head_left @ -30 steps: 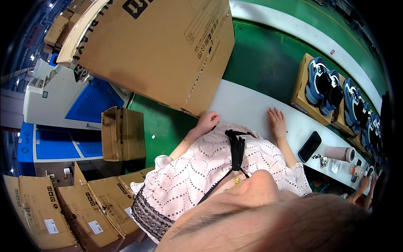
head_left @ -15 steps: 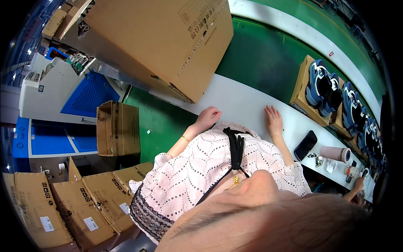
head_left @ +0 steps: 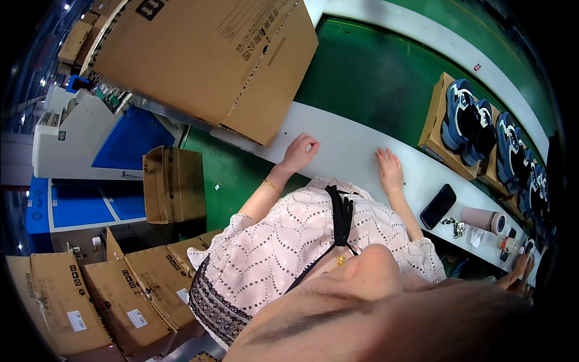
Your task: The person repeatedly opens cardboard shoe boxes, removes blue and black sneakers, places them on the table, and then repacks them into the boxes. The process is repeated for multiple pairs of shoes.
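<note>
A large brown corrugated cardboard carton [head_left: 199, 60] fills the upper left of the frame, its lower corner overhanging the white table edge [head_left: 356, 151] beside the green conveyor belt [head_left: 386, 78]. Flat brown cardboard trays of blue sports shoes [head_left: 464, 117] are seen at the upper right. The left hand [head_left: 300, 151] is loosely curled and empty just below the carton's corner; the right hand [head_left: 390, 171] lies flat and open on the table. The carton would best be steadied at that corner, judging by its overhang.
</note>
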